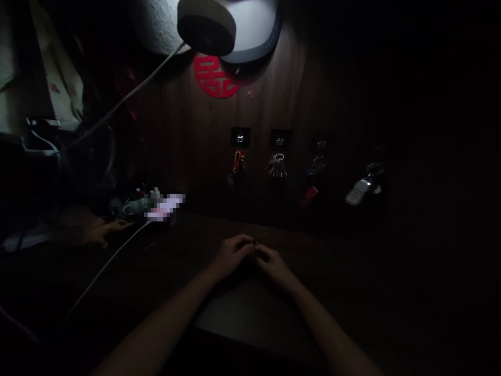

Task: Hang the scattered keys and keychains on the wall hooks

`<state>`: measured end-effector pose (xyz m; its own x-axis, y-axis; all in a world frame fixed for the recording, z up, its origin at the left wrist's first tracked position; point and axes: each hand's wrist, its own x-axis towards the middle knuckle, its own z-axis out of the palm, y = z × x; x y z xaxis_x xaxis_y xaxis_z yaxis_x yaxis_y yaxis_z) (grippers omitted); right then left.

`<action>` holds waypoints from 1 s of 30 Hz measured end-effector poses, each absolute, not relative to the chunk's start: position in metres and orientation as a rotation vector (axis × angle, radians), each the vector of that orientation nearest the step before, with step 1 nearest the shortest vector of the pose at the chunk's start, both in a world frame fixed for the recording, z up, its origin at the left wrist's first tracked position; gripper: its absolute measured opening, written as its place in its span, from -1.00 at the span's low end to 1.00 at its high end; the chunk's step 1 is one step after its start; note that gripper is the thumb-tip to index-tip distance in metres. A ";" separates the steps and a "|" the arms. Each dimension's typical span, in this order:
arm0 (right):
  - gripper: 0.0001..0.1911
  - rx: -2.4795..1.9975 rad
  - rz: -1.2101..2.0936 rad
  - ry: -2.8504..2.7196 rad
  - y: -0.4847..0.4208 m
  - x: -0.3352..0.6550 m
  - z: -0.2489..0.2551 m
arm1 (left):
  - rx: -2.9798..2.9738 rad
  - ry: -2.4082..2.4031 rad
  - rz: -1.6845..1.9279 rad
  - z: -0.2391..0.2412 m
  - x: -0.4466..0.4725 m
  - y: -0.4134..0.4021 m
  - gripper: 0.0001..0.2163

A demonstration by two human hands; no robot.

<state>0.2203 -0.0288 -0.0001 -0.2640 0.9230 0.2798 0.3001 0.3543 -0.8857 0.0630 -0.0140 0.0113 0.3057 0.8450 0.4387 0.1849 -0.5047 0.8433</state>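
Over the dark bench, the left hand and right hand were held close together, their fingertips meeting on what seemed a tiny dark object, too small for its form to be made out. It was judged light and fiddly, to be taken only by a fingertip pinch. Bunches of keys were hung on the wall panel beyond, and a white cable was laid across the bench.

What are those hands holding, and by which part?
The left hand and right hand seem to pinch something small; too dark to tell what, or where.
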 end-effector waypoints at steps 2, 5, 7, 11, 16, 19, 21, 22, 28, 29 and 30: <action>-0.79 -1.099 0.919 -1.773 -0.030 0.220 0.001 | 1.864 0.927 1.239 0.016 0.064 -0.014 -0.80; -0.84 -1.110 0.884 -1.787 -0.029 0.220 0.000 | 1.841 0.955 1.245 0.024 0.062 -0.009 -0.78; -0.85 -1.136 0.846 -1.802 -0.028 0.220 -0.002 | 1.852 0.963 1.254 0.030 0.059 -0.003 -0.76; -0.85 -1.192 0.801 -1.796 -0.026 0.221 -0.004 | 1.938 0.971 1.308 0.048 0.051 0.012 -0.77; -0.85 -1.198 0.824 -1.829 -0.025 0.223 -0.006 | 2.079 1.022 1.308 0.079 0.045 0.034 -0.76; -0.84 -1.217 0.814 -1.842 -0.024 0.223 -0.007 | 2.143 1.040 1.330 0.101 0.044 0.048 -0.75; -0.84 -1.223 0.808 -1.843 -0.023 0.223 -0.008 | 2.181 1.058 1.369 0.116 0.045 0.057 -0.76; -0.84 -1.228 0.808 -1.842 -0.024 0.223 -0.007 | 2.208 1.064 1.390 0.124 0.045 0.062 -0.78; -0.84 -1.225 0.827 -1.840 -0.025 0.222 -0.006 | 2.303 1.060 1.522 0.165 0.048 0.091 -0.86; -0.85 -1.224 0.829 -1.840 -0.025 0.222 -0.006 | 2.301 1.062 1.549 0.171 0.049 0.096 -0.86; -0.85 -1.228 0.834 -1.839 -0.026 0.222 -0.005 | 2.295 1.064 1.572 0.177 0.050 0.101 -0.85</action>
